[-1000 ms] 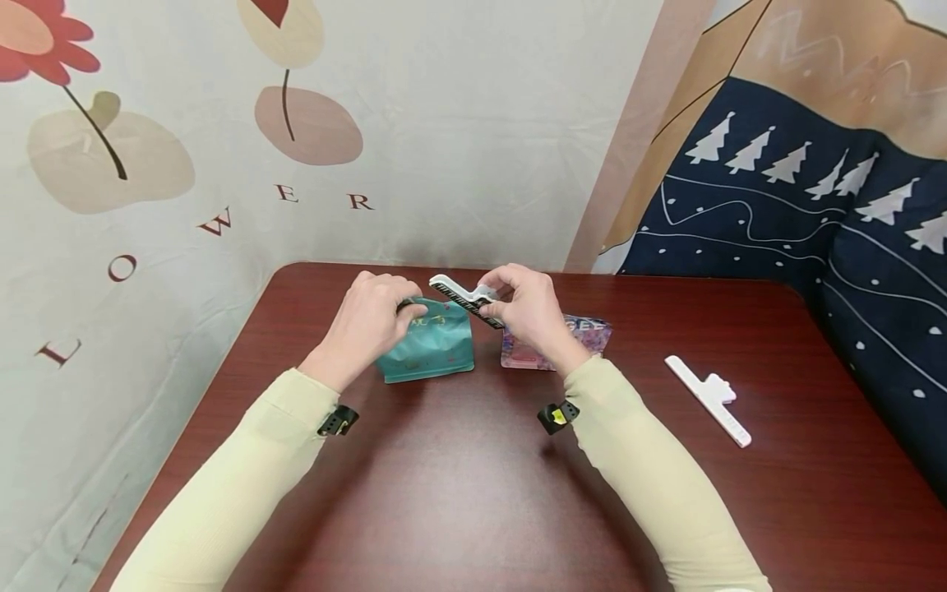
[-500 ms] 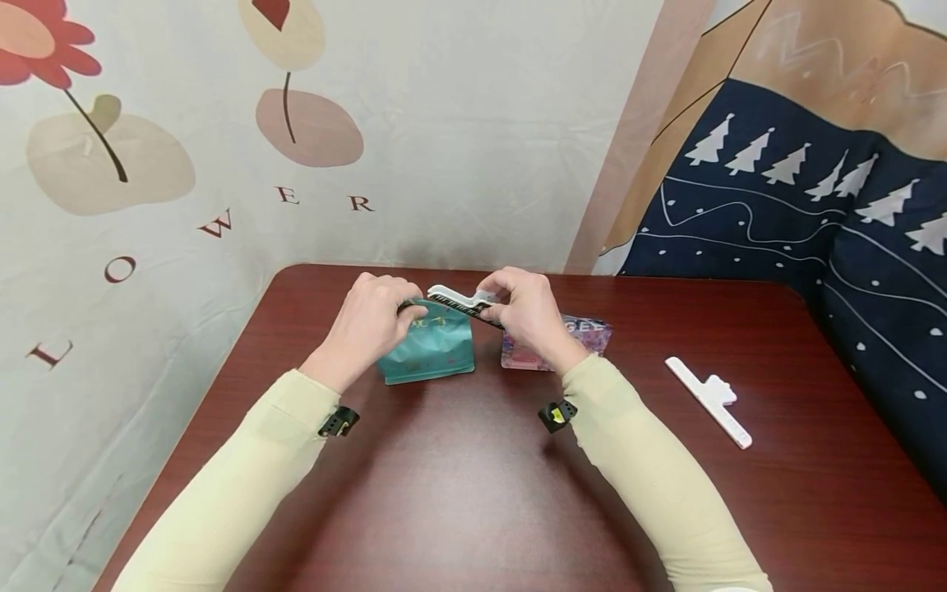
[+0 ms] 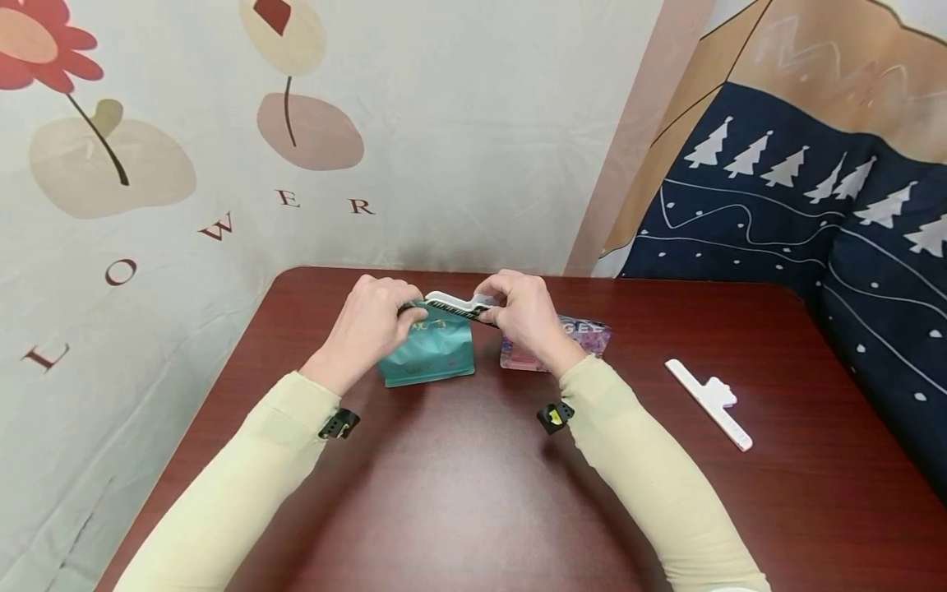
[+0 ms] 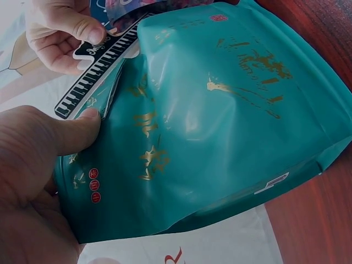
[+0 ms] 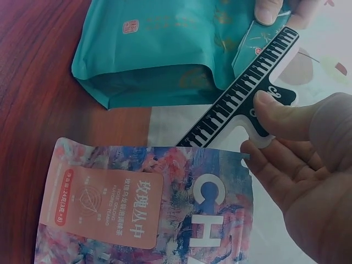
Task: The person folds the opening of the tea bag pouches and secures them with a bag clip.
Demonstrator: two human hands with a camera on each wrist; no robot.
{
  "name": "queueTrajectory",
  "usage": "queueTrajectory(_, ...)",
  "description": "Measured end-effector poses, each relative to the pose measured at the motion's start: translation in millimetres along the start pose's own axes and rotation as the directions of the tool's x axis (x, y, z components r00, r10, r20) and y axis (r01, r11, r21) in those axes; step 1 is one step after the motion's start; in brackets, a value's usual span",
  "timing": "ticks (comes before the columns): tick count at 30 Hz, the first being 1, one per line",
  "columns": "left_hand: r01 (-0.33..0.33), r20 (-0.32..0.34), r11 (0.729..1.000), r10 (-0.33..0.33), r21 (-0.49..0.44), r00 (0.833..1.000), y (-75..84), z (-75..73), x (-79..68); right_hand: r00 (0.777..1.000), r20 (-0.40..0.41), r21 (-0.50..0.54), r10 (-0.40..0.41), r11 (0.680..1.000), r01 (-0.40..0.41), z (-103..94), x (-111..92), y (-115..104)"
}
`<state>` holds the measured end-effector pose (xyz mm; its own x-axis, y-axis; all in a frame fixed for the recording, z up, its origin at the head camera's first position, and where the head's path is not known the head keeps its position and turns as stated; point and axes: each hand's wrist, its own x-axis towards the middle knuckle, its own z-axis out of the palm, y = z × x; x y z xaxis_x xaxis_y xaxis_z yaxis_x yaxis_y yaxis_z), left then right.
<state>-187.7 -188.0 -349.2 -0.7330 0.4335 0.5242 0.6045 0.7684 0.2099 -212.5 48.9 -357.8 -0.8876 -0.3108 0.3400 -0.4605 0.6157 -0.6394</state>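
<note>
My left hand [image 3: 370,312] pinches the folded top of a teal foil tea bag [image 3: 429,353] between thumb and fingers. The bag stands near the table's back edge, gold print on its front. My right hand [image 3: 524,308] pinches the handle of a bag clip with a piano-key pattern [image 5: 242,93], thumb on the black face. In the left wrist view the clip's bar [image 4: 96,77] slants along the bag's folded top, its end close to my left thumb [image 4: 80,132]. Whether the clip's jaws go round the fold cannot be told.
A pink and purple rose oolong tea pouch [image 3: 584,333] stands just right of the teal bag, partly behind my right hand. A white bag clip [image 3: 709,403] lies on the right of the dark red table [image 3: 459,493]. Printed cloth [image 3: 473,148] hangs behind.
My right hand has lowered and levelled the clip, bringing its left end down to the top of the teal bag. My left hand keeps its grip in the same place.
</note>
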Motion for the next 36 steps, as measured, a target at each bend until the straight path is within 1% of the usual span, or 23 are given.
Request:
queueTrajectory(5,-0.003,-0.002,1.000,0.003,-0.010,1.000,-0.8,-0.7,1.1,1.000,-0.007,0.017,0.007,1.000,-0.007,0.4,0.6,2.4)
queueTrajectory(12,0.002,0.018,1.000,-0.001,-0.017,1.000,-1.6,-2.9,1.6,1.000,0.005,0.033,0.017,0.999,-0.018,1.0,2.2,1.8)
queueTrajectory(22,-0.018,0.002,0.999,0.018,-0.035,1.000,-3.0,-1.0,3.0,1.000,0.020,0.009,-0.001,1.000,0.000,0.6,4.3,1.3)
queueTrajectory(30,-0.004,0.014,1.000,0.004,-0.020,1.000,-1.7,-2.0,3.4,1.000,0.021,-0.017,-0.015,1.000,0.016,1.4,4.9,0.7)
queueTrajectory(36,0.010,0.024,0.999,-0.009,-0.037,1.000,-1.8,-2.4,3.1,1.000,0.009,0.006,-0.027,1.000,0.027,3.5,3.7,0.5)
